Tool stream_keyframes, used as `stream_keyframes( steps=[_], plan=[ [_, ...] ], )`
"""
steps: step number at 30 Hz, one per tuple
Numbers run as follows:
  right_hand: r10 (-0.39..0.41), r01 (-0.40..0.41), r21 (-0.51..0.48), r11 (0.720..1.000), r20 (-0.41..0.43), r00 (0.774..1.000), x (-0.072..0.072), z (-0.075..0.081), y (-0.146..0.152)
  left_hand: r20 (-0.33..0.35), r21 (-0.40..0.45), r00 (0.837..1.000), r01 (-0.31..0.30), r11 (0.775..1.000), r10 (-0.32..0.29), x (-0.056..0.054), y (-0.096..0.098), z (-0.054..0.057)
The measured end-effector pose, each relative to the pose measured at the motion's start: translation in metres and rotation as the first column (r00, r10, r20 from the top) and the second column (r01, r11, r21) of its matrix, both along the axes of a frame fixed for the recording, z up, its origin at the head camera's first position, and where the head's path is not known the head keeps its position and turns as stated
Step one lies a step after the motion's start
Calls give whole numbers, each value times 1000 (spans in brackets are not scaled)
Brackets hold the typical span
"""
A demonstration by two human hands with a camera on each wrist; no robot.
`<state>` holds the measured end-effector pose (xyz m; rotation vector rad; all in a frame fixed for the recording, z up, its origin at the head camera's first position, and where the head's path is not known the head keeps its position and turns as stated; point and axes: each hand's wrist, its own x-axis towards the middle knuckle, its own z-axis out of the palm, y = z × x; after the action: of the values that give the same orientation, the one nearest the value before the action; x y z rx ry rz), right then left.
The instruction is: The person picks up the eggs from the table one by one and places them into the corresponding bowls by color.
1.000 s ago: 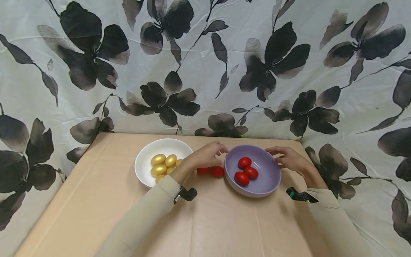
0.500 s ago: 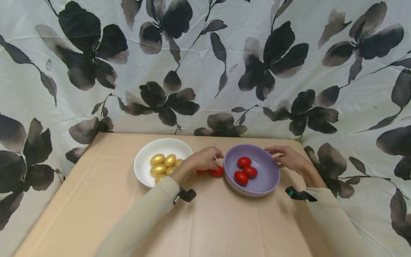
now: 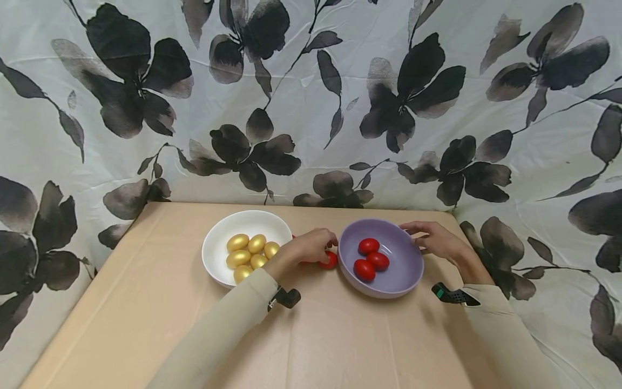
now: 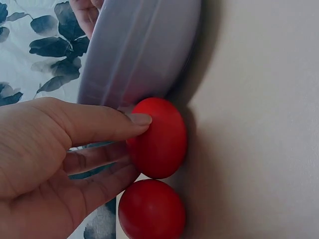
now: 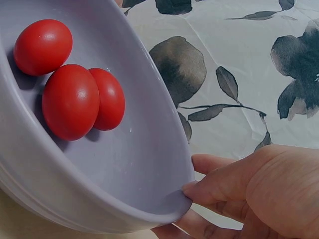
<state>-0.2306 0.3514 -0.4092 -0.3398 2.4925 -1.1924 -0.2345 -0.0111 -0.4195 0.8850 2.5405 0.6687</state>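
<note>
In the head view, my left hand [image 3: 315, 246] is down at a red egg [image 3: 329, 260] on the table, left of the purple bowl [image 3: 381, 289]. Thumb and fingers pinch this egg in the left wrist view, the thumb [image 4: 139, 119] lying on its near side. A second red egg [image 4: 152, 209] sits right beside it, mostly hidden by the hand in the head view. My right hand [image 3: 434, 239] holds the bowl's right rim, thumb [image 5: 192, 189] at the edge and other fingers along the outside. Inside the bowl lie three red eggs [image 5: 71, 102].
A white bowl [image 3: 214, 246] with several golden eggs [image 3: 238, 257] stands left of the purple bowl, partly behind my left forearm. Both bowls stand near the back of the tan-covered table [image 3: 335, 335]. A floral cloth [image 3: 311, 108] hangs behind it.
My left hand has lowered from beside the purple bowl's rim, and its fingers have closed on a red egg. My right hand stays at the bowl's rim.
</note>
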Motion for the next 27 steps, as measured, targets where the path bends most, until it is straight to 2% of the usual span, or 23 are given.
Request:
stream_keyframes(
  steps=[4, 17, 20, 27],
  plan=[
    [2, -2, -1, 1000, 2, 1000, -1, 0, 0, -18, -29, 1000, 8, 1000, -9, -1, 2, -1],
    [6, -6, -6, 1000, 0, 1000, -6, -2, 2, 4, -56, 999, 41, 998, -41, -2, 4, -1],
    [5, -5, -4, 1000, 0, 1000, -6, -2, 1, 27, -49, 999, 36, 998, -35, -1, 3, 0],
    [3, -3, -3, 1000, -1, 1000, -6, -1, 1, 17, -60, 1000, 4, 998, -3, -1, 0, 5]
  ],
)
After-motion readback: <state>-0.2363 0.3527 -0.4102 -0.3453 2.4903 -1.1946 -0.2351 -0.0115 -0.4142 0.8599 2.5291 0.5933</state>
